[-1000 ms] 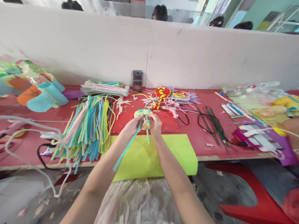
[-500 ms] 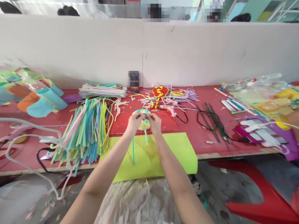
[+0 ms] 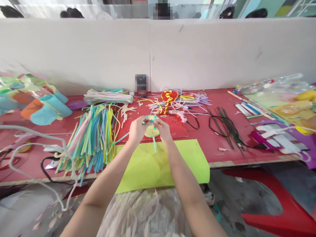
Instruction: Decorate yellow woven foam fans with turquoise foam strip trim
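Observation:
A round pale-yellow fan shape (image 3: pixel 151 131) made of pipe cleaners, with teal trim at its top and a pale teal stem (image 3: pixel 154 144), lies on a red board (image 3: pixel 179 129). My left hand (image 3: pixel 138 129) is closed in a pinch over its upper left part. From it a teal pipe cleaner (image 3: pixel 120 139) sticks out to the left. Close beside it, my right hand (image 3: pixel 163 129) pinches at the same pipe cleaner over the upper right of the fan. The fingertips nearly meet and partly hide the bit of teal between them.
Bundled pipe cleaners (image 3: pixel 92 138) lie on the left. Behind the board are a red-and-yellow fan (image 3: pixel 169 96) and a pink glue gun (image 3: pixel 181 116) with a black cord. A yellow-green sheet (image 3: pixel 190 161) covers the table's front edge. A white partition (image 3: pixel 209 56) stands behind.
The teal pipe cleaner's tail has swung from hanging down over the yellow-green sheet to pointing left. My left hand has shifted slightly left and turned.

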Tool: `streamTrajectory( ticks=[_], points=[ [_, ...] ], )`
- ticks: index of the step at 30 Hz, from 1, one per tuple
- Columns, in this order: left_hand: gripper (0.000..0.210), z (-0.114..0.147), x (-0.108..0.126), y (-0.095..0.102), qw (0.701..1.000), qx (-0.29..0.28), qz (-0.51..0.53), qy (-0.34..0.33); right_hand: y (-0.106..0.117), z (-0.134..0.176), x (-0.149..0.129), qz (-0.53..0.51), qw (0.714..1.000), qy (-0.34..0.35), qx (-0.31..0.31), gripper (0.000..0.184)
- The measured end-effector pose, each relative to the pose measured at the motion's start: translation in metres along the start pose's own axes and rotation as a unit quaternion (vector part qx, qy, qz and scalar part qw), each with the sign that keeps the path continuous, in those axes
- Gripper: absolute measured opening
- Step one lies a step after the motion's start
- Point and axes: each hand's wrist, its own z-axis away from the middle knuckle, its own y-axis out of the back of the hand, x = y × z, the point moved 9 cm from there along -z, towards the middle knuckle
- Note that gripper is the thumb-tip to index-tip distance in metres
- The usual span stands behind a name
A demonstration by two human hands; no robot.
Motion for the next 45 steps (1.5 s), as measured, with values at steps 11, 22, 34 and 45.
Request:
streamTrajectory(
  ticks=[11, 22, 34, 45],
  points=[
    [0.02, -0.006, -0.015, -0.007, 0.993, -0.108, 0.005, -0.045, -0.005, -0.001, -0.004, 0.075, 0.996, 0.024, -0.028, 0.025],
    [0.02, -0.003, -0.005, -0.01, 0.984, -0.17, -0.009, -0.054, -0.008, 0.001, -0.014, 0.065, 0.996, 0.045, -0.045, 0.024],
    [0.021, 0.002, -0.007, -0.017, 0.968, -0.235, 0.017, -0.089, -0.02, 0.0, -0.063, 0.23, 0.941, 0.15, -0.195, 0.018],
    [0.02, 0.001, -0.022, -0.004, 0.989, -0.11, 0.084, -0.048, -0.025, -0.002, -0.031, 0.036, 0.991, -0.028, -0.129, 0.035]
  ],
)
